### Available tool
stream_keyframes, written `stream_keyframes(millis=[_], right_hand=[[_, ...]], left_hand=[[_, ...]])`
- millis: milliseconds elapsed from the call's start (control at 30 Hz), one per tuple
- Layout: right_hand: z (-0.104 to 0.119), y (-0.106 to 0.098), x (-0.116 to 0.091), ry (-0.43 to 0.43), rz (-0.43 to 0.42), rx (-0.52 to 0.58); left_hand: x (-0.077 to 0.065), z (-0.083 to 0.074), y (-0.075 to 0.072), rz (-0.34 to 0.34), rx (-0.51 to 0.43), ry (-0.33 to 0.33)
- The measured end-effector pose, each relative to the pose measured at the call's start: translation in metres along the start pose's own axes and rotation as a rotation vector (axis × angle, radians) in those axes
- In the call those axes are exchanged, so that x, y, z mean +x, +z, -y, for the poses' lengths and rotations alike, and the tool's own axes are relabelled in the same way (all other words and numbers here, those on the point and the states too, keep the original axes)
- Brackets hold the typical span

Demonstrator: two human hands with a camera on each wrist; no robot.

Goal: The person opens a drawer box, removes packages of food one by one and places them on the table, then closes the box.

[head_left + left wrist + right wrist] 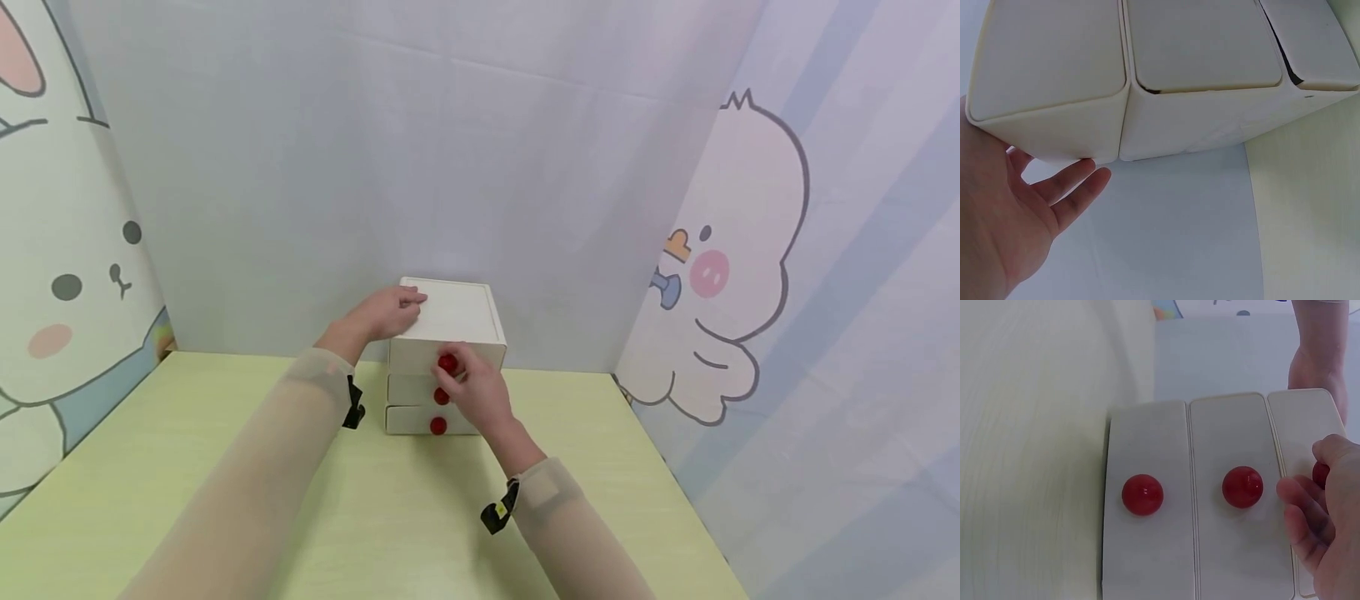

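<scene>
A small white cabinet (457,310) with three drawers stands against the back curtain. Each drawer front carries a round red knob; the bottom knob (438,426) and middle knob (1242,487) show uncovered. My right hand (480,392) pinches the top knob (447,363) between thumb and fingers, partly covering it. Across the cabinet's upper left edge rests my left hand (384,312), its fingers extended over the top. In the left wrist view, the left fingers (1079,194) lie spread and slightly bent beside the cabinet's top section (1054,62); the thumb is hidden there.
The pale yellow-green table (360,517) extends around the cabinet. Behind hangs a plain grey curtain (450,150). Cartoon-printed curtains flank both sides, a rabbit (67,250) on the left and a white chick (742,250) on the right. Black straps with small cameras (498,510) circle the wrists.
</scene>
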State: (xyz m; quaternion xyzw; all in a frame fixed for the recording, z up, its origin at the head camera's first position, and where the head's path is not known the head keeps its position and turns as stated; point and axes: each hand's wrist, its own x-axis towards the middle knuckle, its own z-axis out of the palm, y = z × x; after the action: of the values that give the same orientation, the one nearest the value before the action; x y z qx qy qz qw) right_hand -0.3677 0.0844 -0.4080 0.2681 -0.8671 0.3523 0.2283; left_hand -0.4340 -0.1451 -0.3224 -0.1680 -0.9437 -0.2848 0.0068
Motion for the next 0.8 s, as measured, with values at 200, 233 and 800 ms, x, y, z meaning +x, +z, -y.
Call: stream_keyframes(millis=[200,233,800], right_hand=[[-0.0009,0.0022,0.0002,-0.004,-0.013,-0.005],[-0.0008,0.0022,0.0000,-0.005,-0.016,-0.005],[0.0037,0.0008,-0.0050,-0.017,-0.023,-0.009]], left_hand=[[0.0002,0.0021,-0.0003,0.001,-0.023,-0.012],[0.0002,0.0025,-0.0002,0.002,-0.024,-0.010],[0.0020,0.0059,0.0024,-0.008,-0.029,0.011]])
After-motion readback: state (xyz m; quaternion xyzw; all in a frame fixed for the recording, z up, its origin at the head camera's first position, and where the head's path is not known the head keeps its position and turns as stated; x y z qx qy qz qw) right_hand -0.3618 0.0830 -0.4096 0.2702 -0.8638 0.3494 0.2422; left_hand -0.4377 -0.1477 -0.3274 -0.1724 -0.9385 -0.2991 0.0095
